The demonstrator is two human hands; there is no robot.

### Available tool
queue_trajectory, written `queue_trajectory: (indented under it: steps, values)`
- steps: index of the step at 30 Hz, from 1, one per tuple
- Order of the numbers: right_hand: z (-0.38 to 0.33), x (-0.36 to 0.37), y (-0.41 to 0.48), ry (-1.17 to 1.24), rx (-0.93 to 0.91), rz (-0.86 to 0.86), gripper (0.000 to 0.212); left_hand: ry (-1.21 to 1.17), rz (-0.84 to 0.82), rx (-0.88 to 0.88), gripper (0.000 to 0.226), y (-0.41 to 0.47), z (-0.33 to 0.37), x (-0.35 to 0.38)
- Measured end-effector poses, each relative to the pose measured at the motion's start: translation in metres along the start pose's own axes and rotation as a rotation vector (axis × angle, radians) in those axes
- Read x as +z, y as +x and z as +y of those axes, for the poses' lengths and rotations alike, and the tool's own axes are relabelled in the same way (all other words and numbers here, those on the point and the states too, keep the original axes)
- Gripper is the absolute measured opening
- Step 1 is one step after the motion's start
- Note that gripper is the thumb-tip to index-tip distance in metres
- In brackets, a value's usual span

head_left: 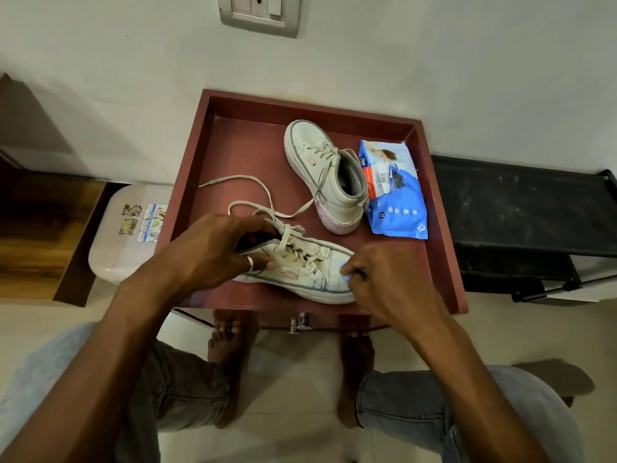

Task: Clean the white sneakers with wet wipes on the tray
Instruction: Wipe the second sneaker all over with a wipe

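Two white sneakers lie on a dark red tray (213,135). The near sneaker (310,269) lies on its side by the tray's front edge, toe to the right, laces loose. My left hand (217,248) grips it at the ankle opening. My right hand (377,275) pinches a small wet wipe (344,279) against its toe; most of the wipe is hidden by my fingers. The far sneaker (327,175) stands upright at mid-tray, toe pointing away. A blue pack of wet wipes (394,198) lies just right of it.
A pale plastic container (123,235) sits left of the tray, beside a wooden surface (43,228). A black rack (521,208) stands to the right. The wall with a switch plate (258,13) is behind. My knees and bare feet are below the tray's front edge.
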State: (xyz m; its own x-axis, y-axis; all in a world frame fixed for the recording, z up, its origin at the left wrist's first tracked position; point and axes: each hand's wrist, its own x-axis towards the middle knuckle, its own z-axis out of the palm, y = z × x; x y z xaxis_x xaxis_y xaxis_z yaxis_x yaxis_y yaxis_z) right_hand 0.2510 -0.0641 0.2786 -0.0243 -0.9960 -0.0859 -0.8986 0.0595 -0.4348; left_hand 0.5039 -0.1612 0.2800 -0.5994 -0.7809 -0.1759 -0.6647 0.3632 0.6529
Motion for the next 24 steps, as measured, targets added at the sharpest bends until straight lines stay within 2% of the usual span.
queue_trajectory:
  steps: [2, 5, 8, 12, 16, 20, 22, 24]
  values:
    - [0.012, -0.004, 0.002, -0.048, 0.084, 0.03, 0.019, 0.015, -0.004, -0.003, 0.054, 0.002, 0.0, 0.0]
    - [0.0, 0.005, 0.01, -0.03, 0.004, 0.102, 0.019, 0.032, -0.025, 0.006, 0.053, 0.004, -0.001, -0.001]
    - [-0.019, 0.011, 0.009, -0.056, -0.117, -0.008, 0.017, 0.03, -0.035, 0.011, 0.051, 0.003, -0.002, 0.0]
    - [-0.01, -0.008, 0.005, 0.002, -0.012, -0.08, 0.022, 0.023, -0.025, 0.006, 0.051, 0.004, -0.003, 0.001]
    - [-0.003, -0.002, 0.016, -0.038, 0.01, 0.08, 0.024, 0.039, -0.007, 0.008, 0.052, 0.006, -0.002, 0.003]
    - [-0.018, 0.004, 0.012, -0.036, -0.104, -0.069, 0.022, 0.044, -0.002, 0.004, 0.052, 0.006, -0.001, 0.002]
    - [-0.01, -0.008, 0.012, 0.005, -0.059, -0.104, 0.025, 0.051, -0.003, -0.001, 0.053, 0.006, -0.001, 0.002]
    - [0.002, -0.014, 0.014, 0.016, 0.027, -0.059, 0.024, 0.05, -0.005, -0.005, 0.054, 0.007, -0.001, 0.003]
